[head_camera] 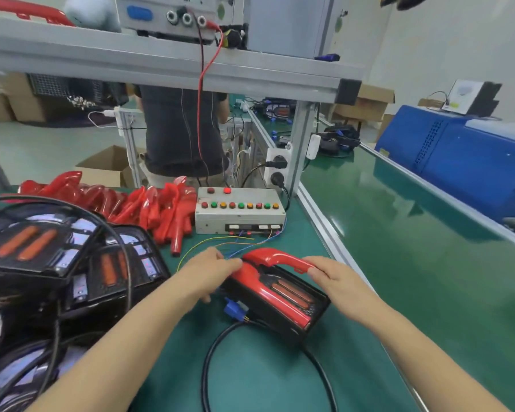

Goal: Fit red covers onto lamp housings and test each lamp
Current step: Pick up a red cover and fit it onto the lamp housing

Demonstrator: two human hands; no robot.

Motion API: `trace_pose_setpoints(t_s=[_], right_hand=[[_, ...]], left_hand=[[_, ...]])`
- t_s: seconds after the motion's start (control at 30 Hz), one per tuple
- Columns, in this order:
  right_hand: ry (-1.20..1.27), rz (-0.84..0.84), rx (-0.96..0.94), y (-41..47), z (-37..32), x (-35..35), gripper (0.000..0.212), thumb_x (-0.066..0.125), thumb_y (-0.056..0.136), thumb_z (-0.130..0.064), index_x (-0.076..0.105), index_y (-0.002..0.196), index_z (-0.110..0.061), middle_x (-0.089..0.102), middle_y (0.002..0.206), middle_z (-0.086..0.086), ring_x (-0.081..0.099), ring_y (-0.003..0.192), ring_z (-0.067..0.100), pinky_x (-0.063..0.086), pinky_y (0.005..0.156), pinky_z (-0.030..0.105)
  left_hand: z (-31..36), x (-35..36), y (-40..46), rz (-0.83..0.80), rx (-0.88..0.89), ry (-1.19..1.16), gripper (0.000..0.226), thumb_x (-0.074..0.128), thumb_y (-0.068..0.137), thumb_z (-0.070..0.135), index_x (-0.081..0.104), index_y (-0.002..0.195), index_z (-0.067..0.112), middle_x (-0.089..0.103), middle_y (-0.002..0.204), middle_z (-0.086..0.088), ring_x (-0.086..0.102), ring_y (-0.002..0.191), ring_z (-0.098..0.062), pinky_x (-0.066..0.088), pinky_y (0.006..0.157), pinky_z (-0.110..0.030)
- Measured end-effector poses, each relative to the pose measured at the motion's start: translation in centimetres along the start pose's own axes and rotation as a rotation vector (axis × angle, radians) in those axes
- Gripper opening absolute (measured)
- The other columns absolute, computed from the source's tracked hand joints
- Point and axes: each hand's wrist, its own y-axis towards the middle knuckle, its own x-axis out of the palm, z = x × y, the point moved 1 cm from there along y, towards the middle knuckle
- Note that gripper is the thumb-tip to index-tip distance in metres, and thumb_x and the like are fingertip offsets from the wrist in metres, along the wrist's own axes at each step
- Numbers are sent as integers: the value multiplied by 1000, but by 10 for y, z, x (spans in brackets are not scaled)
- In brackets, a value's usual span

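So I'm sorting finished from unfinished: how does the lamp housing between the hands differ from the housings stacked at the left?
The lamp housing between the hands carries a red cover; the stacked housings show none. It lies alone on the green mat, with the left hand and right hand on it; the stacked ones are piled untouched. All are black, with orange bars inside.

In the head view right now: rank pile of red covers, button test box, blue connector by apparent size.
1. pile of red covers
2. button test box, not much smaller; both sit equally far away, so the order is fair
3. blue connector, clearly smallest though nearest the camera
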Motion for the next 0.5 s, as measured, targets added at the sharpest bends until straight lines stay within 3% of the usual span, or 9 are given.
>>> trace_pose_setpoints(t_s=[0.13, 0.3, 0.5], right_hand=[[-32, -31, 46, -5, 5, 7, 30, 41, 103, -21, 60, 125, -29, 64, 119, -4, 55, 110, 13, 39, 93, 26], [-10, -49, 41, -12, 2, 5, 30, 46, 101, -21, 62, 124, -32, 65, 119, -5, 56, 110, 13, 41, 97, 28], [22, -37, -5, -27, -8, 4, 30, 55, 96, -21, 65, 120, -36, 69, 111, -11, 60, 103, 8, 45, 96, 29]], left_hand=[[-7, 10, -2, -178, -129, -309, 22, 53, 94, 29, 55, 98, 8, 54, 84, -13, 56, 60, -24, 49, 45, -26], [-1, 17, 8, -97, -247, -730, 17, 46, 95, 12, 50, 78, 10, 49, 69, -8, 51, 59, -22, 45, 57, -34], [17, 26, 14, -31, -253, -866, 23, 67, 87, 31, 59, 89, 10, 65, 75, -10, 59, 61, -23, 52, 62, -36]])
